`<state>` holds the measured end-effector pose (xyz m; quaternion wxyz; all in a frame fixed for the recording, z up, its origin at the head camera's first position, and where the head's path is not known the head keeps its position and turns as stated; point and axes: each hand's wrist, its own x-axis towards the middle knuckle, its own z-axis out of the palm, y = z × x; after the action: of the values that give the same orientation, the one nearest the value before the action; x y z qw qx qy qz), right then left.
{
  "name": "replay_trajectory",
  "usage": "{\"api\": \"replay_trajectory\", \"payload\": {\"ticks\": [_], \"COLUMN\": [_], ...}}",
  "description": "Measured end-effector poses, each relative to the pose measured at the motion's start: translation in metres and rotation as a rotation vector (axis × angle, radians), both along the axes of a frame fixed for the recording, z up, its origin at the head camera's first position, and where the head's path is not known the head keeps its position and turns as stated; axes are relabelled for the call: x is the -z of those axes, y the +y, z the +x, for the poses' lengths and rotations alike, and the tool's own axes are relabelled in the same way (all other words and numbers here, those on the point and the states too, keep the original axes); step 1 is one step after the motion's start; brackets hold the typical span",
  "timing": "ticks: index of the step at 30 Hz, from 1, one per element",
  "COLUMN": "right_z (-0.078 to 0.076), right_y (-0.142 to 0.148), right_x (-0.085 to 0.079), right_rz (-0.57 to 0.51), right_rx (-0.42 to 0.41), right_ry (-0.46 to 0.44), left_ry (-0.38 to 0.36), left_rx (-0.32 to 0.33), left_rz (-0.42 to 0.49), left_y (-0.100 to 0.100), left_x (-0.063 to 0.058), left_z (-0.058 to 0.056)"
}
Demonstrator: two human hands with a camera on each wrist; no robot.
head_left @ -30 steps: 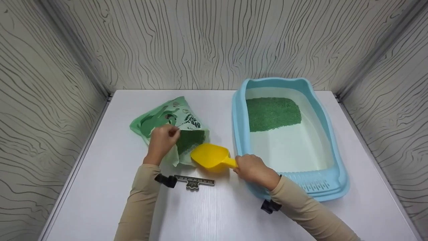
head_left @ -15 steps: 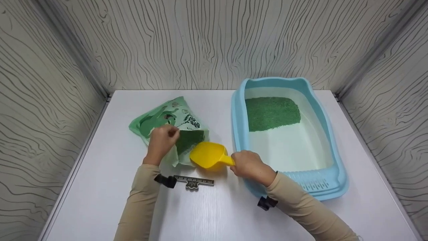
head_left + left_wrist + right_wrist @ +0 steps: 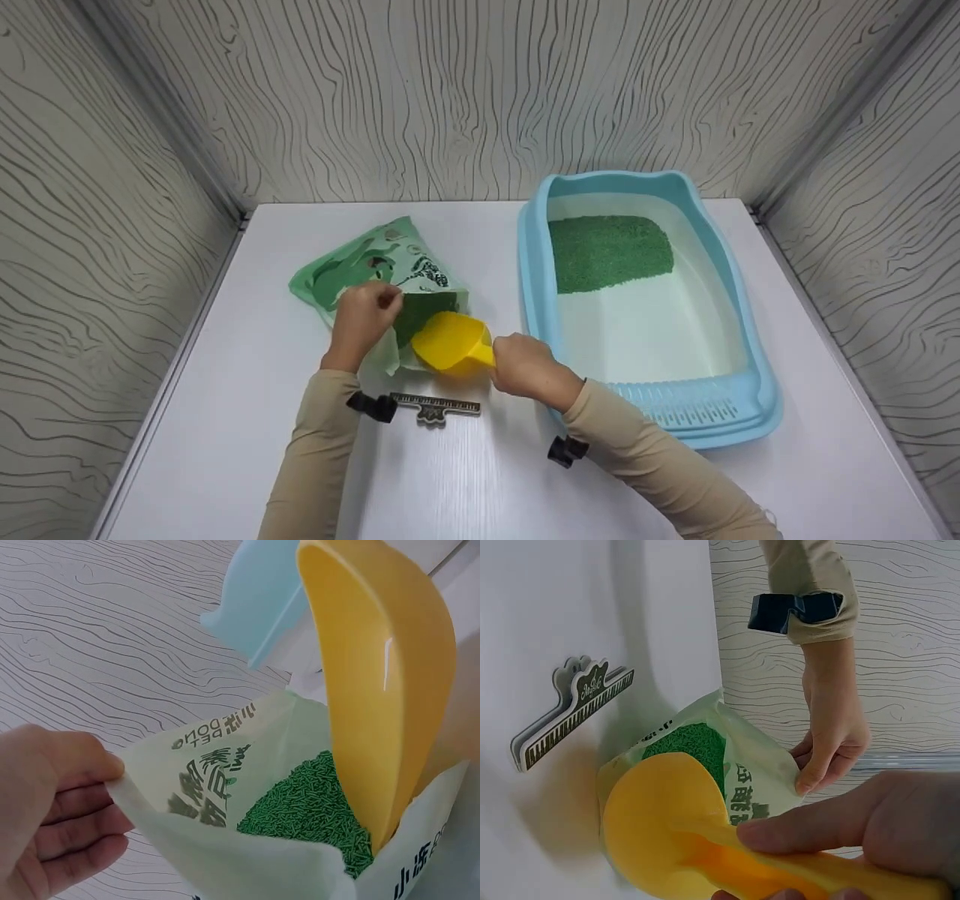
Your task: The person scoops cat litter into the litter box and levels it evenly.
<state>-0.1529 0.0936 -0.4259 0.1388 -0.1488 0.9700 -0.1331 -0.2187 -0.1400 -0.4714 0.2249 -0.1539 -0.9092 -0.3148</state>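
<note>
My left hand [image 3: 365,315] pinches the edge of an opened green bag [image 3: 341,274], pulling its mouth wide. Green pellets [image 3: 307,802] fill the bag's opening in the left wrist view. With my right hand [image 3: 531,367] I grip the handle of a yellow scoop [image 3: 452,341]. The scoop's front edge dips into the bag's mouth, right at the pellets, as the left wrist view shows. From the right wrist view, my thumb lies along the top of the handle and the scoop's underside hides part of the bag.
A light blue litter tray [image 3: 534,277] stands on the right, with a patch of green pellets [image 3: 611,251] at its back left. A wide decorated clip [image 3: 433,409] lies on the white table [image 3: 450,487] in front of the bag. Patterned panels [image 3: 480,97] enclose the table.
My right hand has moved left with the yellow scoop, bringing its front edge further over the bag's mouth. My left hand keeps its place on the bag.
</note>
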Motion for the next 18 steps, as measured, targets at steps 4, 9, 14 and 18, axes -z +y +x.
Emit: {"api": "replay_trajectory", "payload": {"ticks": [4, 9, 14, 18], "right_z": [-0.006, -0.012, -0.015, -0.015], "right_y": [-0.010, -0.024, -0.034, -0.038], "right_x": [0.008, 0.020, 0.027, 0.038], "right_rz": [-0.017, -0.038, -0.060, -0.086], "right_rx": [0.003, 0.033, 0.067, 0.098], "right_ry": [0.002, 0.003, 0.006, 0.033], "left_ry": [-0.007, -0.026, -0.027, -0.033], "left_rx": [-0.003, 0.003, 0.005, -0.004], "left_rz": [0.003, -0.004, -0.004, -0.005], "left_y": [0.001, 0.003, 0.004, 0.004], "left_x": [-0.001, -0.001, 0.000, -0.001], "left_z": [0.000, 0.000, 0.000, 0.001]}}
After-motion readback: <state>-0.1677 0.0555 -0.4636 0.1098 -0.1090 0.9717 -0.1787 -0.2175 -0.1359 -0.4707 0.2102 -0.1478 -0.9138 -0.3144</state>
